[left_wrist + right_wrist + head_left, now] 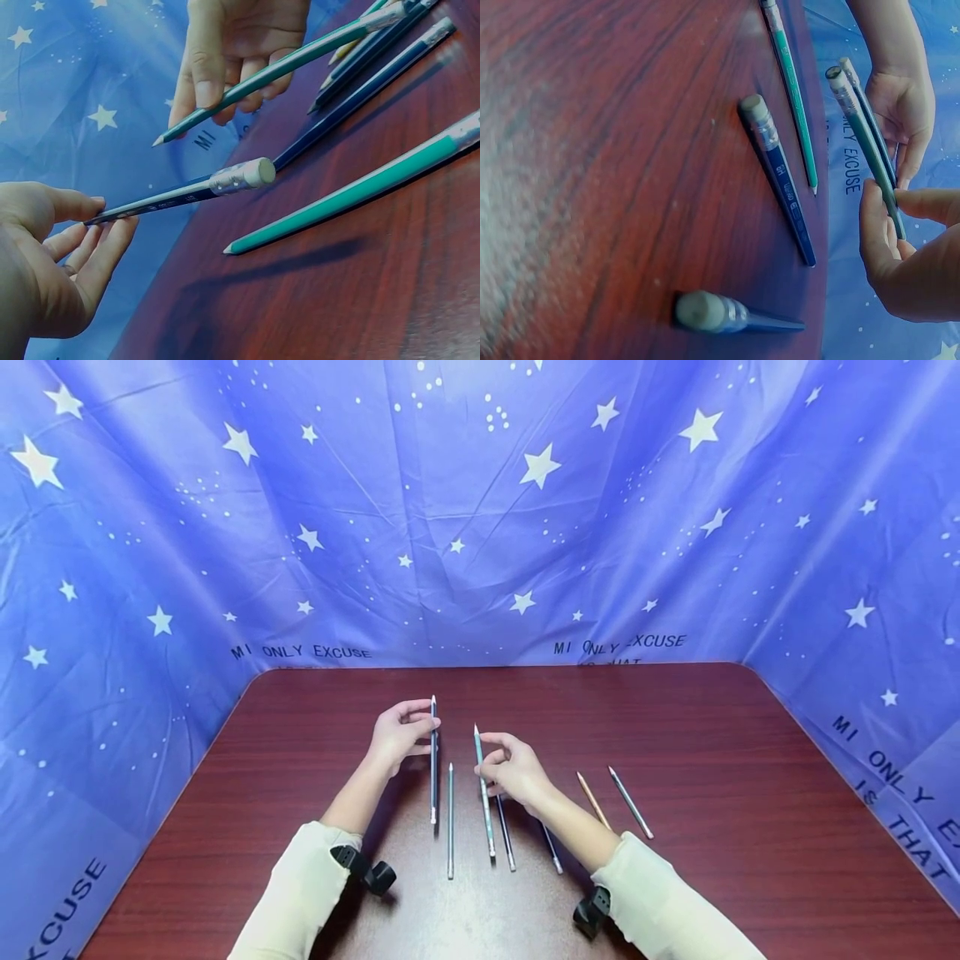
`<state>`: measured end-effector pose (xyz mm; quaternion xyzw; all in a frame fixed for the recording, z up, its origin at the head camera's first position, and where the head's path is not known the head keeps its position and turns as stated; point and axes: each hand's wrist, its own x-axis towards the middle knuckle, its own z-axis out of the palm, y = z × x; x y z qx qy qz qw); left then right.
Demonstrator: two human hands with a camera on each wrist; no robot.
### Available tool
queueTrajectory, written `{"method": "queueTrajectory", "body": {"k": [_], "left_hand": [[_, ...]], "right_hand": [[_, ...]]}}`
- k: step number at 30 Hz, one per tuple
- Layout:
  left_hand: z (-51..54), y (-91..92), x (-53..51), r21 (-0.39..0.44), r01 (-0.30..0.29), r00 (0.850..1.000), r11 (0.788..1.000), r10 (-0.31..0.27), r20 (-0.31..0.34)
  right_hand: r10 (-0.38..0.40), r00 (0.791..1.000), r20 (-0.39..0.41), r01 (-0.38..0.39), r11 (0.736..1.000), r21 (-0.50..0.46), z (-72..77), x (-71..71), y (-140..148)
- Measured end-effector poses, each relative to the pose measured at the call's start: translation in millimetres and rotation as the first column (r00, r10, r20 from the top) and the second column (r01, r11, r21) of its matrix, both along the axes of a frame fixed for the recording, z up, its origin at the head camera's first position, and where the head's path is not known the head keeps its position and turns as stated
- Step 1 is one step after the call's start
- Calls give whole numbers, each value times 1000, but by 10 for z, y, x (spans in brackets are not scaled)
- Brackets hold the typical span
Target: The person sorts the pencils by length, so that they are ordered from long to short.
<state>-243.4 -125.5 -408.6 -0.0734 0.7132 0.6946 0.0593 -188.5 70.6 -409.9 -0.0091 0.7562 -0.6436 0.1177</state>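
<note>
My left hand (395, 737) pinches a dark blue pencil (433, 777) near its point, and the white eraser end hangs toward me. In the left wrist view that dark pencil (172, 196) is clear of the table. My right hand (517, 772) pinches a green pencil (485, 810) near its tip, also raised off the table, as the right wrist view shows with the same green pencil (866, 146). Between the hands a second green pencil (451, 822) lies on the table. Just right of the held green one lies a dark blue pencil (506, 839).
Under my right forearm lies another dark pencil (552, 850). Farther right rest a yellow-brown pencil (592, 799) and a dark greenish pencil (631, 802). The dark red wooden table (712, 718) is bordered by a blue star-printed curtain (465, 585).
</note>
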Motion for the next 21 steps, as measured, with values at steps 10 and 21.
{"method": "queueTrajectory", "body": {"k": [10, 21], "left_hand": [[4, -52, -147, 2, -36, 999, 999, 36, -20], [5, -119, -391, -28, -85, 995, 996, 83, -55]], "right_hand": [[0, 1000, -13, 0, 1000, -3, 12, -14, 38], [-3, 1000, -10, 3, 1000, -16, 27, -17, 66]]}}
